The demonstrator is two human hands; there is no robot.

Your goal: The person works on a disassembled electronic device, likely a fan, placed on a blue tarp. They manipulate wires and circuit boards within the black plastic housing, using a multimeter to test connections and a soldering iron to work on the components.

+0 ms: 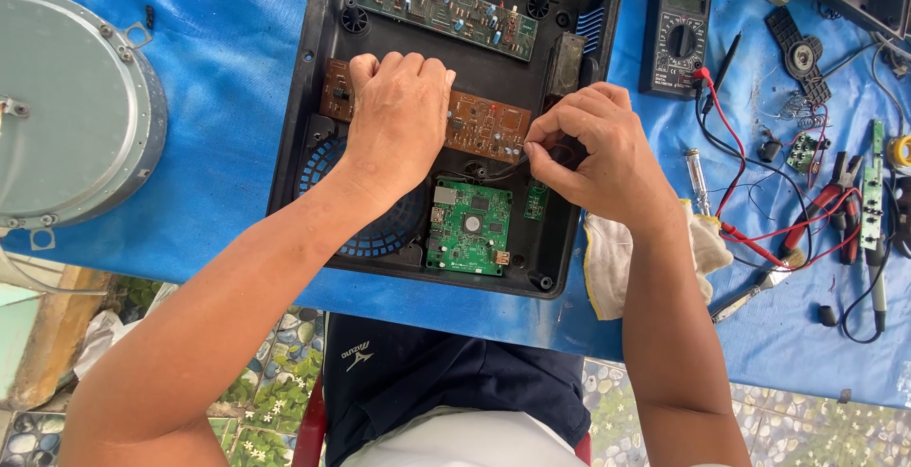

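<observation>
The left hand [399, 116] lies palm down at the centre of the frame, fingers curled together and pressing on the brown circuit board [479, 125]. The right hand [598, 149], just right of centre, pinches its thumb and fingertips shut on a thin dark wire [508, 168] at the board's right end. The board sits across the middle of an open black plastic casing [304, 97], with a long green circuit board [441, 7] above it and a square green circuit board [470, 225] below it. The casing rests on a counter covered in blue cloth [228, 68]. A round grey metal disc [71, 106] lies at the left edge. To the upper right sits a black multimeter [674, 40] with red leads [731, 135]. A white rag [607, 258] lies under the right wrist, and red-handled pliers [821, 206] rest further right.
</observation>
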